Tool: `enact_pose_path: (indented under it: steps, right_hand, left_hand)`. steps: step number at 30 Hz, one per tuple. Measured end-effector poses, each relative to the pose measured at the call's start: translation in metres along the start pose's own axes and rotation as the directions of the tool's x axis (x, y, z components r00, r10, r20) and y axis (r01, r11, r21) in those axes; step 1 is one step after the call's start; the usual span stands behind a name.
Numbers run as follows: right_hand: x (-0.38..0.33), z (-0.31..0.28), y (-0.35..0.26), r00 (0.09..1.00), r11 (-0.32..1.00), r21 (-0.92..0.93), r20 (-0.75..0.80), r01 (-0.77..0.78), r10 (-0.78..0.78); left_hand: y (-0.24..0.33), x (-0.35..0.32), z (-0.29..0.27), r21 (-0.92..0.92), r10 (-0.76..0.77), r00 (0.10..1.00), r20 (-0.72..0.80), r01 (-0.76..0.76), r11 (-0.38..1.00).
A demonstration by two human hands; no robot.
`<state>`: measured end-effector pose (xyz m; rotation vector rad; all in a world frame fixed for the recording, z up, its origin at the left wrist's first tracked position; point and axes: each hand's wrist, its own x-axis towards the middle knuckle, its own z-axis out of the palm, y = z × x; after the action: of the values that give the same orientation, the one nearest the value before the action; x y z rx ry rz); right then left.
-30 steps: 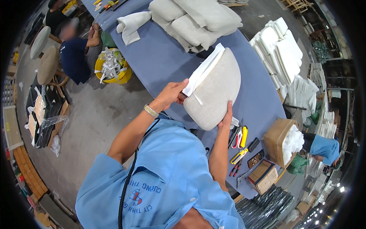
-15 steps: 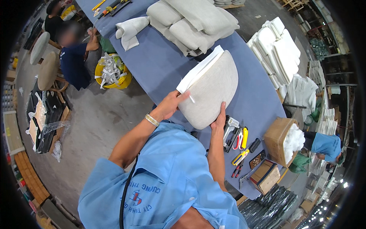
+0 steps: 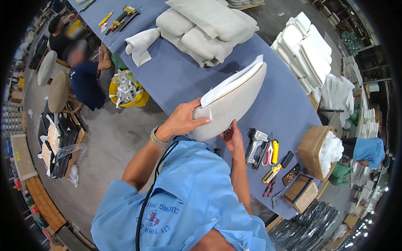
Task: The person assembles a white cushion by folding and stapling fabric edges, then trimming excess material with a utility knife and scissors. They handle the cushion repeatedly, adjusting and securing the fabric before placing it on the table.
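A beige fabric seat cushion point(image 3: 238, 98) is tilted up in front of me, over the near edge of the blue-covered table point(image 3: 176, 71). White padding or lining point(image 3: 230, 79) shows along its upper open edge, and a short white strip point(image 3: 210, 113) pokes out near my thumb. My left hand point(image 3: 184, 119) is closed on the cushion's left corner, thumb on the fabric face. Under the lower right side, my right hand point(image 3: 233, 136) grips it, with some fingers hidden behind.
Grey-beige cushions point(image 3: 205, 29) are stacked across the table beside a folded cloth piece point(image 3: 142, 44). To my right lie a staple gun point(image 3: 255, 144), pliers, cutters and a box of white stuffing point(image 3: 316, 150). A yellow bucket of scraps point(image 3: 130, 94) and co-workers are at left.
The cushion has tipped so its face shows narrower and its open edge more. My right hand has shifted left and slightly toward me along the underside; my left thumb now lies on the fabric.
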<state>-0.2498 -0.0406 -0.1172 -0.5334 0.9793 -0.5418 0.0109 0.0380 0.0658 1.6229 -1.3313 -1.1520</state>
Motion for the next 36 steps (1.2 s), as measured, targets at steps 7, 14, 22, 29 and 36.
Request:
enact_pose_path:
  steps: [7, 14, 22, 29, 36]
  right_hand:
    - [0.002, 0.004, 0.001, 0.998, 0.994, -0.105, -0.068, -0.001, -0.006]
    - [0.001, 0.0, 0.0, 0.997, 0.993, -0.116, -0.08, 0.007, -0.017]
    - [-0.002, -0.01, -0.043, 0.934, 0.946, -0.255, -0.24, 0.201, -0.264]
    - [-0.048, 0.004, -0.112, 0.774, 0.777, -0.401, -0.218, 0.485, -0.595]
    - [-0.108, 0.067, -0.1, 0.955, 0.683, -0.711, -0.057, 0.167, -0.292]
  left_hand:
    - [-0.026, -0.004, -0.005, 0.016, 0.096, 0.995, 0.021, -0.096, 0.995]
    - [-0.034, -0.011, -0.002, 0.068, 0.087, 0.996, 0.008, -0.088, 0.994]
    - [-0.047, -0.029, 0.01, 0.105, 0.02, 1.0, 0.01, -0.021, 0.994]
    - [-0.052, -0.043, 0.04, 0.045, 0.199, 0.961, 0.19, -0.21, 0.977]
    - [-0.054, -0.049, 0.061, 0.063, 0.201, 0.964, 0.173, -0.215, 0.975]
